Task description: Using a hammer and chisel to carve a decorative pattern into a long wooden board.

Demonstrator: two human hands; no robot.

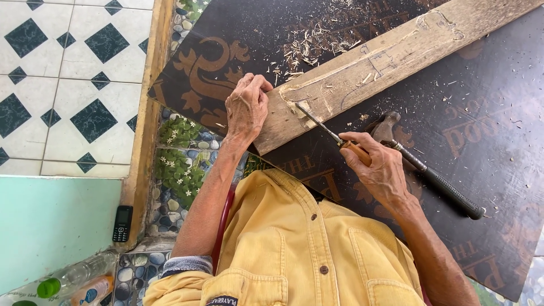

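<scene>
A long wooden plank (396, 54) with a carved outline lies slanted across a dark board (487, 130). My left hand (246, 107) presses down on the plank's near end. My right hand (377, 170) grips a chisel (323, 127) by its wooden handle, the thin metal blade pointing up-left into the cut near the plank's end. A hammer (422, 164) with a black grip lies on the dark board just right of my right hand, its head close to my knuckles.
Wood shavings (311, 48) are scattered on the dark board above the plank. A black mobile phone (122, 222) lies on a wooden strip at lower left. Plastic bottles (73, 283) lie at the bottom left corner. Tiled floor (68, 85) spreads to the left.
</scene>
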